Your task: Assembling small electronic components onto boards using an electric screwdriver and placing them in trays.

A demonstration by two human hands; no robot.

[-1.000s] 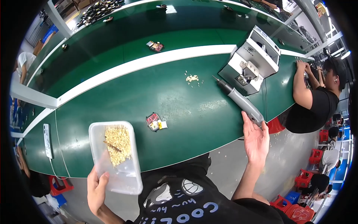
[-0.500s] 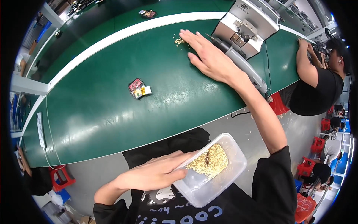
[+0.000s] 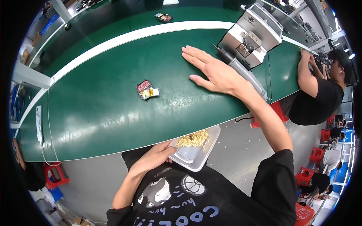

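My left hand (image 3: 152, 156) grips the side of a clear plastic tub (image 3: 196, 164) just below the bench's front edge. Inside lie many small gold-coloured metal pieces (image 3: 194, 138), with a few darker bits among them. My right hand (image 3: 217, 73) is over the green bench top, palm down with the fingers stretched out and the thumb apart. What may lie beneath its palm is hidden. Beside it rests a grey electric screwdriver (image 3: 247, 75), its tip pointing away from me. A small opened device with a red circuit board and a white part (image 3: 146, 90) lies left of this hand.
A silver boxy machine (image 3: 247, 43) stands behind the screwdriver. White rail (image 3: 143, 33) runs along the bench's far side, with another small device (image 3: 164, 17) beyond it. At left lies a white power strip (image 3: 39, 123). A co-worker (image 3: 316, 90) sits at right; red stools stand around.
My right hand has drawn nearer to me, and the loose gold pieces by its fingertips no longer show. My left hand has brought the tub up to the bench edge.
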